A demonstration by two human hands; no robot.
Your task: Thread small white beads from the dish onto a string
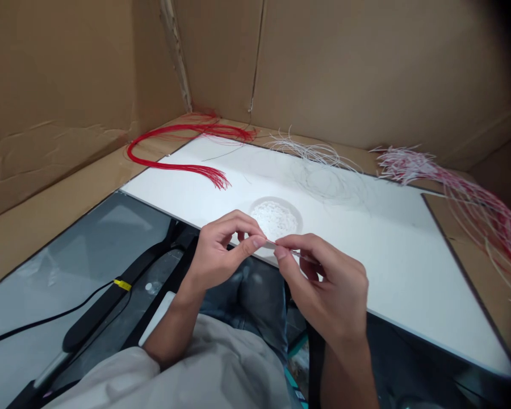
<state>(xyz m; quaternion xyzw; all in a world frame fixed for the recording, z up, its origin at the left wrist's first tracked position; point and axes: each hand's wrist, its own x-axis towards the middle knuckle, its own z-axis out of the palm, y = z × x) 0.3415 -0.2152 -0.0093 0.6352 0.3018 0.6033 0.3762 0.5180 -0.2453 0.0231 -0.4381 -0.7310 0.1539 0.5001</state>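
Observation:
Above the front edge of the white board, my left hand (225, 250) pinches one end of a thin reddish strand (271, 242). My right hand (323, 272) pinches the same strand a short way to the right, and a pinkish-white length of it runs back under the fingers. The fingertips of both hands are close together but apart. Just behind them sits a shallow round dish (298, 215) holding small white pieces (275, 218). The strand's far end is hidden by my right hand.
A bundle of red strands (153, 165) curves at the back left of the white board (400, 255). Loose white strands (315, 153) lie at the back middle, and a red and white bundle (472, 187) at the right. Cardboard walls (344, 68) stand behind.

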